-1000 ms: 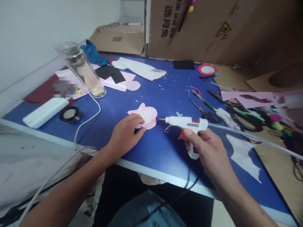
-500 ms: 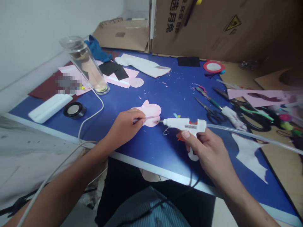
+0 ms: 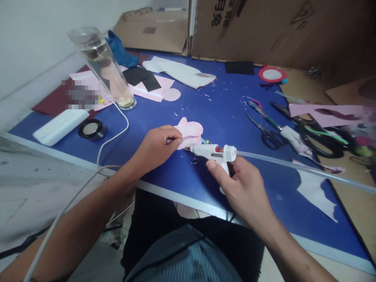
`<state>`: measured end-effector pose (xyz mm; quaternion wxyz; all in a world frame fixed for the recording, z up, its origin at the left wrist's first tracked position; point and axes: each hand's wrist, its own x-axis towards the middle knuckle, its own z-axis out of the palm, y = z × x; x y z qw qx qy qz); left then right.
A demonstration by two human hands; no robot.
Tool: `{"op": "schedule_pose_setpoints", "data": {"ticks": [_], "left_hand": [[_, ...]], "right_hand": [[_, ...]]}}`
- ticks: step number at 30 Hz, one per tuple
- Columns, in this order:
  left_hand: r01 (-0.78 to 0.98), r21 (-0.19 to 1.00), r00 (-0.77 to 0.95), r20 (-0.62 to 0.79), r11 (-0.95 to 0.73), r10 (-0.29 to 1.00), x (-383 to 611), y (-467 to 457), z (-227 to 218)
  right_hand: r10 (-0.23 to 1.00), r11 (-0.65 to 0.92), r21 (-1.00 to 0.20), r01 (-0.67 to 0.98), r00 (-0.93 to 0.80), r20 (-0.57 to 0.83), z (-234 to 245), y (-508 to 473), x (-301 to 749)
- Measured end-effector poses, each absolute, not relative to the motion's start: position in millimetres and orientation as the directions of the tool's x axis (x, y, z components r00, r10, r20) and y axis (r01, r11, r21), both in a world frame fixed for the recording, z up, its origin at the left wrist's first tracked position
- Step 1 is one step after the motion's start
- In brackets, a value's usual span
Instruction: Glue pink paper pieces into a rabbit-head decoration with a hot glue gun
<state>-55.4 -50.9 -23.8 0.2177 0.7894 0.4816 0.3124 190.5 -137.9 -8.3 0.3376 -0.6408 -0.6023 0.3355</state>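
Note:
My left hand (image 3: 160, 147) pinches a pink paper cutout (image 3: 189, 130) with rounded lobes, made of two layers with a gap along one edge. In my right hand (image 3: 242, 182) is a white hot glue gun (image 3: 211, 152), its nozzle end at the cutout's near edge. The very tip is hidden by the cutout or too small to make out. A long clear glue stick (image 3: 282, 160) sticks out from the gun's back toward the right. My right thumb lies along the side of the gun, near the trigger.
Small scissors (image 3: 266, 133) and large black-handled scissors (image 3: 320, 141) lie to the right, near pink paper scraps (image 3: 329, 113). A tall glass bottle (image 3: 108, 70), a white power bank (image 3: 60, 127) and a black tape roll (image 3: 92, 129) stand left. A cardboard box (image 3: 264, 31) is behind.
My right hand has moved the glue gun to the left, so its nozzle now overlaps the near edge of the pink cutout. The left hand keeps its pinch; the view has shifted slightly.

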Motion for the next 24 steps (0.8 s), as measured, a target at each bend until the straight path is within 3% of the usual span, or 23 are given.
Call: {"op": "schedule_pose_setpoints", "data": {"ticks": [10, 24], "left_hand": [[0.651, 0.602, 0.342, 0.312, -0.463, 0.886, -56, -50, -25], [0.618, 0.619, 0.341, 0.344, -0.484, 0.875, -58, -49, -32]], "right_hand": [[0.991, 0.099, -0.793, 0.602, 0.007, 0.13, -9, -134, 170], [0.988, 0.142, -0.741, 0.656, -0.05, 0.145, -4, -127, 159]]}}
